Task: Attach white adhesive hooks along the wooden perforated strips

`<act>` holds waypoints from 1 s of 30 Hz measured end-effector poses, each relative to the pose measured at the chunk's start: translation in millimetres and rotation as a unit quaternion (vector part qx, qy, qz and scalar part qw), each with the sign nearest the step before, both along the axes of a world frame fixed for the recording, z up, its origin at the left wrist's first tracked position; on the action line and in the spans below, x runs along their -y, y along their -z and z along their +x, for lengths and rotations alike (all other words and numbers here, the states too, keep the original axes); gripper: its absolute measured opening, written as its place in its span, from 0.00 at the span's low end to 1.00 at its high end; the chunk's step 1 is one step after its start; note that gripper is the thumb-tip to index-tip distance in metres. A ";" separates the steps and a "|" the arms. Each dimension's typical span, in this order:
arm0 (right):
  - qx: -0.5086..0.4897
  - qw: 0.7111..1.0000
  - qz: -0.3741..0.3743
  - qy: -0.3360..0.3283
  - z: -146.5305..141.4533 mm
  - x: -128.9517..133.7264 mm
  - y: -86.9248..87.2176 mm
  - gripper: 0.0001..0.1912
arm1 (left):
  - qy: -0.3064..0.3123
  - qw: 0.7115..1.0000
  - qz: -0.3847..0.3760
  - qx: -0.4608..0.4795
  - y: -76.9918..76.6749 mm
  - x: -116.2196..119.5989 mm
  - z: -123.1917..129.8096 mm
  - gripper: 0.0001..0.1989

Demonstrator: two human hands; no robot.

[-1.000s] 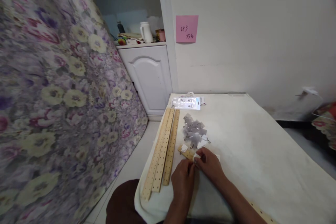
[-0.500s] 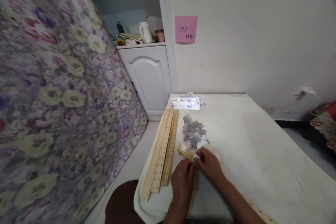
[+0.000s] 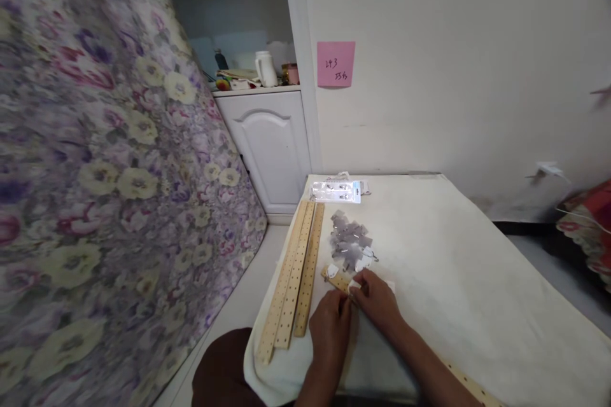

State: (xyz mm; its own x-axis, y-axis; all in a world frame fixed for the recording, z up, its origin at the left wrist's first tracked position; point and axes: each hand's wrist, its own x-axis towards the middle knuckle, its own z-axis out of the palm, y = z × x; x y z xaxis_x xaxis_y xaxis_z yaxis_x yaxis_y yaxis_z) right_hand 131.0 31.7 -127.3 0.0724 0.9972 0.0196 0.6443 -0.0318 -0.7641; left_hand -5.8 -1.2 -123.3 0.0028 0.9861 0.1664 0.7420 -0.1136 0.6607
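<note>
A perforated wooden strip lies at the near middle of the table, with a small white tag at its far left end. My right hand pinches another small white tag over the strip. Close beside it, my left hand has its fingers closed at the strip's near edge; what they hold is hidden. Just beyond the hands, a pile of small greyish translucent packets is spread out, with more white tags at its near side.
Several long perforated wooden strips lie along the left side of the cloth-covered table. A clear package rests at the far edge. Another perforated strip shows under my right forearm. A floral curtain hangs at the left.
The camera view has tilted slightly upward, shifting the wall and cabinet down in the picture. Both hands stay together at the strip, with little visible movement.
</note>
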 end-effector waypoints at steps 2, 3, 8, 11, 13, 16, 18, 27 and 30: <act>0.000 1.000 0.010 0.000 -0.2 0.6 0.7 0.07 | -0.005 1.000 0.002 -0.006 0.0 0.0 0.1 0.07; 0.000 1.000 0.013 0.000 -0.2 0.8 0.8 0.07 | -0.007 1.000 0.003 -0.008 0.1 0.0 0.1 0.07; -0.003 1.000 0.015 -0.002 0.0 1.1 -0.7 0.08 | -0.007 1.000 0.007 -0.012 -0.1 0.3 0.3 0.07; -0.005 1.000 0.014 -0.003 0.6 1.3 -0.7 0.10 | -0.004 1.000 0.009 -0.012 -0.5 0.8 0.4 0.07; -0.009 1.000 0.017 -0.005 1.0 1.7 -0.3 0.11 | -0.001 1.000 0.008 -0.010 -0.7 1.0 0.2 0.07; -0.009 1.000 0.026 -0.009 1.2 2.5 -0.2 0.11 | 0.002 1.000 0.008 -0.007 -0.7 1.0 -0.2 0.07; -0.004 0.999 0.030 -0.008 0.9 2.9 -0.8 0.11 | 0.003 1.000 0.007 -0.004 -0.7 0.8 -0.4 0.07; 0.016 1.000 -0.002 0.012 -3.5 1.1 -8.6 0.07 | 0.003 1.000 0.002 0.016 -1.5 0.6 -0.1 0.08; 0.020 0.999 -0.023 0.014 -3.9 -0.2 -11.4 0.07 | 0.006 1.000 0.000 0.011 -2.3 0.2 0.0 0.08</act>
State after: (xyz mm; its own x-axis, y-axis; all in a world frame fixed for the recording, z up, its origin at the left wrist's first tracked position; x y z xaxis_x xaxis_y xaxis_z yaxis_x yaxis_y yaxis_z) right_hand 127.0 31.9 -115.9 0.1009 0.9946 -0.0223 0.6726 -0.0847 -0.7351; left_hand -5.7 -1.3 -121.0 0.0106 0.9860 0.1664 0.7254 -0.1221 0.6774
